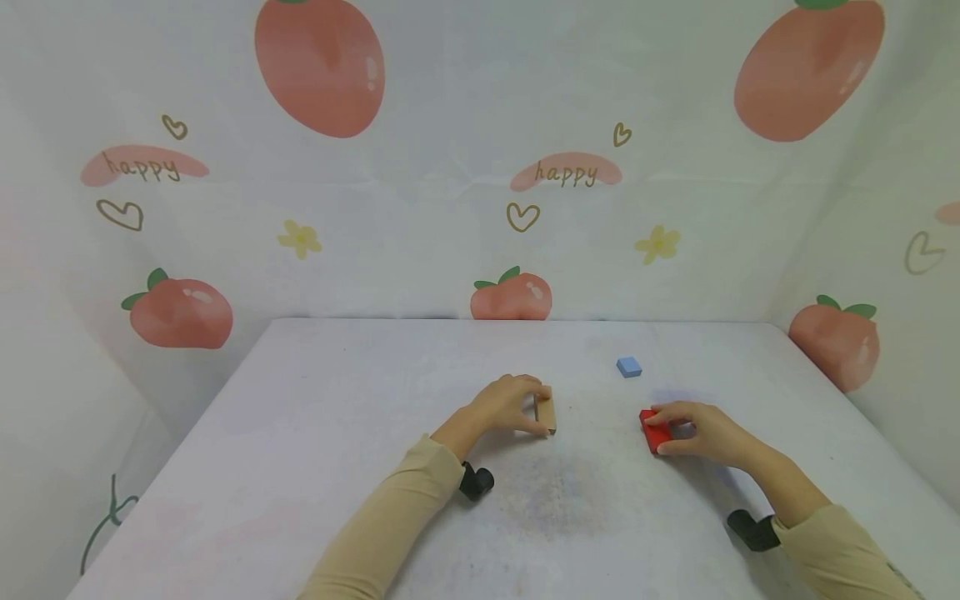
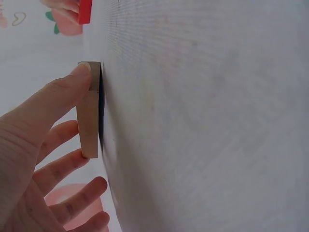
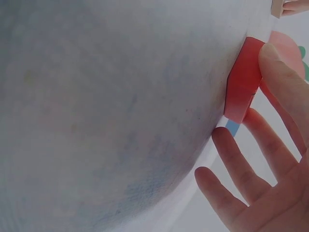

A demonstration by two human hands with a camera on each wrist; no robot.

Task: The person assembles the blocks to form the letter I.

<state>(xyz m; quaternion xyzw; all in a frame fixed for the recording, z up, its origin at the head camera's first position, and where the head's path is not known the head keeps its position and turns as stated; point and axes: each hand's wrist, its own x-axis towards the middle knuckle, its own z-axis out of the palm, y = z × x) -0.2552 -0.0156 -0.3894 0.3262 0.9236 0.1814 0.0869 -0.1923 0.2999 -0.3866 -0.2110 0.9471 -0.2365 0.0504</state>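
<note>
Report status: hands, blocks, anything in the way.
Left hand pinches tan block. Right hand pinches red block. Blue block untouched, farther back, not between the held two.

Even, muted light fills the head view — faint, soft shadows lie on the white tabletop near the left hand and right hand. Both wrist views look greyer; fine ripples mark the left one's top centre — the right one's upper left is darkest.
</note>
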